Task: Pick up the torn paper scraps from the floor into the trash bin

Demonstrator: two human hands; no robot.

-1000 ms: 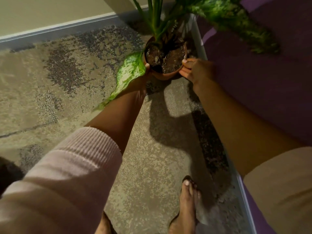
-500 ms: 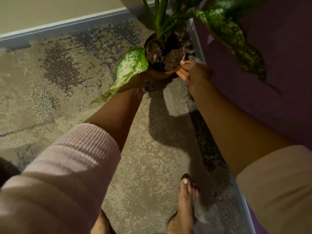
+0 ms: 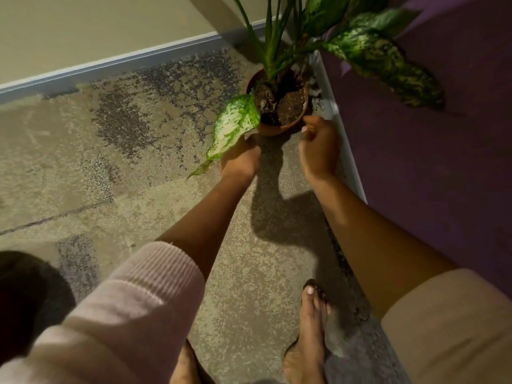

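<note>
Paper scraps: none seen; likely light, limp, so pinch an edge. Left hand (image 3: 240,162) grip hidden by leaf (image 3: 235,123); right hand (image 3: 320,151) curled beside plant pot (image 3: 277,131), upper centre, hold unclear.

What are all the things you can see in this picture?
Plant pot: one, reddish brown, on the carpet in the corner.
Plant: one, green leaves speckled white, growing in the pot.
Carpet: one, beige with grey patches, covering the floor.
Skirting board: one, pale grey, along the beige wall.
Purple surface: one, on the right; I cannot tell what it is.
Paper scraps and bin: none that I can see.
Sleeves: two, pink left sleeve, beige right sleeve.
Feet: two, bare, at the bottom: right foot, left foot.
Left hand: by the pot, fingers hidden behind a leaf.
Right hand: by the pot's rim, fingers curled.
</note>
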